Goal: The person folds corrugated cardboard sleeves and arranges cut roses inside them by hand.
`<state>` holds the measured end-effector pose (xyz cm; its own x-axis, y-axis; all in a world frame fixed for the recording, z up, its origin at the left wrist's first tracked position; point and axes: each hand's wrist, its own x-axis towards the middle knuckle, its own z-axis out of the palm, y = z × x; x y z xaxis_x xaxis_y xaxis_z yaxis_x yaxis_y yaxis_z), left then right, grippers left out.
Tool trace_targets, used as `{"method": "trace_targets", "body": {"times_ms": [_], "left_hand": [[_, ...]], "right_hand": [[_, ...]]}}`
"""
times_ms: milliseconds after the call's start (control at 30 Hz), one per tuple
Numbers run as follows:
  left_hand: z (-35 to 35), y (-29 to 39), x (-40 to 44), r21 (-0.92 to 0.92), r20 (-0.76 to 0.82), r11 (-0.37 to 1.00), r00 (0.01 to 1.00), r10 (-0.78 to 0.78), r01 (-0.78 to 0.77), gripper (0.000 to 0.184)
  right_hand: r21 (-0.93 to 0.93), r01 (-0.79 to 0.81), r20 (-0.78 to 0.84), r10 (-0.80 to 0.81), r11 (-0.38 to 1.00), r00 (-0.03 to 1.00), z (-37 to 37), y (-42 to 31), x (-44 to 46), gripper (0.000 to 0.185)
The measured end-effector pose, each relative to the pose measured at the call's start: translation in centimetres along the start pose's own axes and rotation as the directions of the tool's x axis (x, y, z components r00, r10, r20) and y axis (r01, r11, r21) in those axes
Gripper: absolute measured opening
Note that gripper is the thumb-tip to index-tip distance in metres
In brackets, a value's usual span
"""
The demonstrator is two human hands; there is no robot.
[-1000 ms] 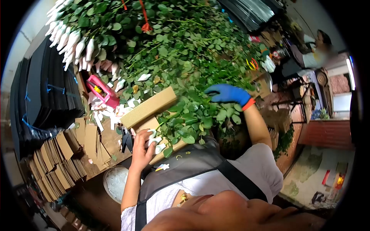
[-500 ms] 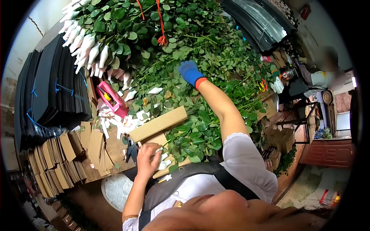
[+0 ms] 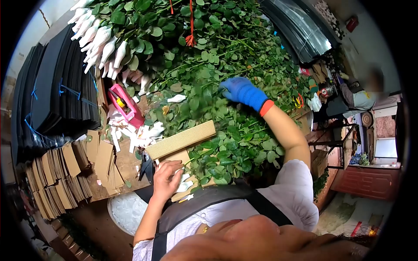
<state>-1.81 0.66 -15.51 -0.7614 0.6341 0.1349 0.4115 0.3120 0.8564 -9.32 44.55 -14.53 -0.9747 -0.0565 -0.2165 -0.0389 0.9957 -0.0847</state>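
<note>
My bare left hand [image 3: 166, 177] is closed near the front of the table, its fingers around what looks like a rose stem [image 3: 188, 162]; its palm side is hidden. White netted rose heads [image 3: 184, 186] lie just right of it, on cardboard. Directly beyond stands a corrugated cardboard strip [image 3: 180, 140], with leafy rose stems [image 3: 224, 158] bunched to its right. My right hand [image 3: 244, 92], in a blue glove with an orange cuff, curls over the foliage farther back. Leaves beside its fingertips are blurred, and its fingers seem closed on a leafy stem.
A pink tape dispenser [image 3: 125, 105] stands among white paper slips [image 3: 138, 138]. Cardboard pieces [image 3: 61, 174] and black sheets [image 3: 54, 93] are stacked at left. Netted roses [image 3: 98, 41] are piled at the back left. A co-worker [image 3: 361, 93] is at far right.
My right hand has moved right and nearer to me, its elbow swinging outward, and leaves beside it are stirring. My left hand stays in nearly the same place. The view has shifted slightly.
</note>
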Motion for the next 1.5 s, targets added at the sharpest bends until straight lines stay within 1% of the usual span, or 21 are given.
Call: {"method": "trace_targets", "body": {"times_ms": [33, 133, 233, 267, 367, 500, 533, 633, 733, 767, 833, 867, 967, 1000, 1100, 1267, 1300, 1367, 1400, 1433, 1500], "left_hand": [[0.0, -0.1, 0.1, -0.001, 0.002, 1.000, 1.000, 0.009, -0.009, 0.016], [-0.4, 0.2, 0.1, 0.014, 0.014, 0.999, 0.999, 0.036, -0.036, 0.015], [-0.5, 0.0, 0.2, -0.001, 0.025, 0.999, 0.998, 0.052, -0.052, 0.017], [-0.5, -0.1, 0.2, -0.005, 0.019, 0.998, 0.998, 0.062, -0.062, 0.017], [-0.3, -0.1, 0.1, -0.023, 0.009, 0.999, 0.999, 0.038, -0.038, 0.016], [-0.3, -0.5, 0.0, -0.033, 0.015, 0.999, 0.999, 0.032, -0.031, 0.015], [-0.3, -0.5, 0.1, -0.035, 0.019, 0.999, 1.000, 0.023, -0.022, 0.014], [-0.4, -0.4, 0.2, -0.036, 0.021, 0.999, 1.000, 0.020, -0.019, 0.014], [-0.3, -0.2, 0.2, -0.044, 0.016, 0.999, 1.000, 0.012, -0.011, 0.015], [-0.4, -0.3, 0.2, -0.043, 0.015, 0.999, 1.000, 0.021, -0.020, 0.015], [-0.3, -0.4, 0.0, -0.048, 0.012, 0.998, 0.999, 0.033, -0.033, 0.015], [-0.4, -0.1, 0.0, -0.022, 0.009, 0.999, 1.000, 0.028, -0.027, 0.017], [-0.2, -0.7, 0.0, -0.011, -0.003, 0.997, 0.997, 0.071, -0.071, 0.017], [-0.2, -0.4, -0.1, -0.008, -0.014, 0.998, 0.998, 0.066, -0.066, 0.017], [0.0, -0.6, -0.2, -0.001, -0.039, 0.994, 0.993, 0.108, -0.108, 0.015], [0.2, -0.3, -0.4, -0.016, -0.077, 0.996, 0.993, 0.091, -0.092, 0.013], [0.1, -0.4, -0.5, -0.009, -0.071, 0.995, 0.993, 0.098, -0.099, 0.017], [0.3, -0.3, -1.0, -0.071, -0.022, 0.983, 0.985, -0.173, 0.171, 0.024], [0.8, -1.7, -1.5, -0.281, 0.035, 0.915, 0.956, -0.292, 0.289, 0.035], [0.6, -1.3, -1.3, -0.187, -0.040, 0.968, 0.983, -0.178, 0.168, 0.053], [1.1, -1.6, -1.2, -0.332, -0.071, 0.933, 0.983, -0.169, 0.136, 0.071]], "right_hand": [[0.058, -0.088, 0.012, 0.088, 0.994, 0.996, 0.2, -0.1, 0.8, 0.026], [-0.151, -0.262, -0.316, 0.205, 0.953, 0.926, 2.7, 2.0, 4.3, 0.028], [-0.389, -0.299, -0.159, 0.256, 0.871, 0.953, 8.5, 5.5, 7.2, 0.031], [-0.282, -0.339, 0.149, 0.390, 0.898, 0.909, 6.3, 4.6, 8.2, 0.035], [-0.154, -0.311, 0.196, 0.338, 0.938, 0.921, 1.5, 0.9, 7.4, 0.039], [-0.165, -0.247, 0.065, 0.261, 0.955, 0.963, -0.6, -1.7, 9.0, 0.026], [-0.139, -0.250, -0.066, 0.243, 0.958, 0.968, -0.9, -2.4, 10.3, 0.027], [-0.317, -0.196, -0.223, 0.128, 0.928, 0.966, 2.0, -2.3, 15.0, 0.028], [-0.334, -0.331, -0.266, 0.248, 0.883, 0.931, 6.7, -1.5, 17.8, 0.025], [-0.295, -0.302, -0.343, 0.195, 0.906, 0.919, 6.1, -1.5, 17.4, 0.023], [-0.231, -0.229, -0.488, 0.091, 0.946, 0.868, 3.5, -2.2, 14.9, 0.020], [-0.211, -0.113, -0.690, -0.066, 0.971, 0.721, 1.2, -3.2, 12.5, 0.021], [-0.149, 0.026, -0.644, -0.117, 0.988, 0.756, -0.7, -3.7, 7.7, 0.022], [-0.100, -0.136, -0.222, 0.112, 0.986, 0.969, -1.7, -3.8, 6.3, 0.027], [0.011, 0.080, -0.689, -0.050, 0.997, 0.723, -1.9, -1.7, 0.8, 0.034], [-0.185, 0.011, -0.795, -0.156, 0.983, 0.586, -7.7, -7.3, -9.5, 0.052], [-0.190, 0.069, -0.730, -0.188, 0.979, 0.657, -8.1, -8.4, -11.1, 0.055], [-0.185, 0.180, -0.578, -0.255, 0.966, 0.776, -8.2, -10.2, -13.8, 0.059], [-0.154, 0.207, -0.510, -0.258, 0.966, 0.821, -7.5, -10.7, -14.9, 0.054], [-0.120, 0.231, -0.437, -0.260, 0.965, 0.861, -6.3, -10.8, -15.6, 0.050], [-0.161, 0.161, -0.327, -0.207, 0.974, 0.922, -3.2, -10.5, -16.3, 0.055]]}}
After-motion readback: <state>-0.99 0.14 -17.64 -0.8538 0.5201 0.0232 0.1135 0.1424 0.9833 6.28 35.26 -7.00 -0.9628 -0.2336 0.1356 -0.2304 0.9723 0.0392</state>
